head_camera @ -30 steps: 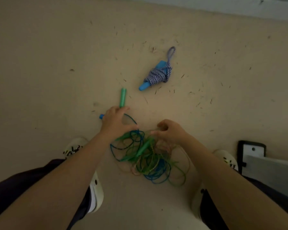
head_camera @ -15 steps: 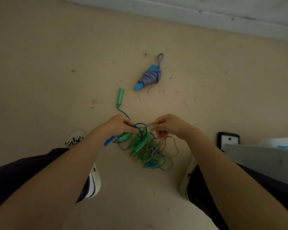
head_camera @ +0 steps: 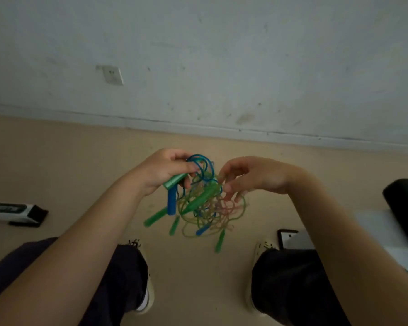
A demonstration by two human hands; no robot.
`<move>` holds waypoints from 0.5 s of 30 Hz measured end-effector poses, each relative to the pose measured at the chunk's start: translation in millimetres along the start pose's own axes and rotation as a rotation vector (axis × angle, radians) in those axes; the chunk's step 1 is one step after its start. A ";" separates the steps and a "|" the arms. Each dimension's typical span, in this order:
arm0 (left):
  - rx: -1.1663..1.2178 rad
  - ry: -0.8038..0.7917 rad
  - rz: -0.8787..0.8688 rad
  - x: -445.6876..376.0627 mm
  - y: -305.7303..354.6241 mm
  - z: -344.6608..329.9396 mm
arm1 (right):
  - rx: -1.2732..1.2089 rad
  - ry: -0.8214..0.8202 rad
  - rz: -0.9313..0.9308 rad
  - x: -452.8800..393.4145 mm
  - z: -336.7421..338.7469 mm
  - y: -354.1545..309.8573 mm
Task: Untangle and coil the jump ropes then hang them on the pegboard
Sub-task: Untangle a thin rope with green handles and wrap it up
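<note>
Several jump ropes [head_camera: 205, 203], on the floor a second ago, now hang knotted between our hands: left hand [head_camera: 161, 171] grips two handles [head_camera: 173, 188], right hand [head_camera: 252, 176] fingers pinch at strands, so untangling has barely begun, coiling and hanging still ahead

The floor [head_camera: 57, 161] is beige and meets a pale wall [head_camera: 222, 55] along a skirting line. On it, at the left edge, lies a white and black box [head_camera: 14, 211]. Two shoes [head_camera: 147, 295] stand on it lower down. A black-framed device [head_camera: 286, 236] lies near the right shoe.
</note>
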State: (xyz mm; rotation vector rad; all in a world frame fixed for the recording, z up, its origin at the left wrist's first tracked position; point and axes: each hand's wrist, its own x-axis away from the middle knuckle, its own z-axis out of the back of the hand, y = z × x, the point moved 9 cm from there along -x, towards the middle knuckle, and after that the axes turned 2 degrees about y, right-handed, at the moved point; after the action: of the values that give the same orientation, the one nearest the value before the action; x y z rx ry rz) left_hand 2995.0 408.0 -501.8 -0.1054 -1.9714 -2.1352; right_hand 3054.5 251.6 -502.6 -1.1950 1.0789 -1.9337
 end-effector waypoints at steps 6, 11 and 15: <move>0.148 0.090 -0.115 40.8 59.3 -13.8 | 0.271 0.441 0.283 54.6 9.4 -80.7; 0.114 0.025 -0.083 44.1 44.2 -32.2 | 0.166 0.511 0.354 41.1 3.5 -65.7; 0.074 -0.012 -0.042 41.6 15.5 -29.7 | -0.027 0.557 0.354 34.2 5.3 -31.1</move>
State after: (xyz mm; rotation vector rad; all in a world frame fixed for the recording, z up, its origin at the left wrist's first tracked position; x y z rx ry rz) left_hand 2961.2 372.6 -480.7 -0.0639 -2.0745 -2.0888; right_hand 3043.1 236.8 -460.0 -0.4264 1.4814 -2.0077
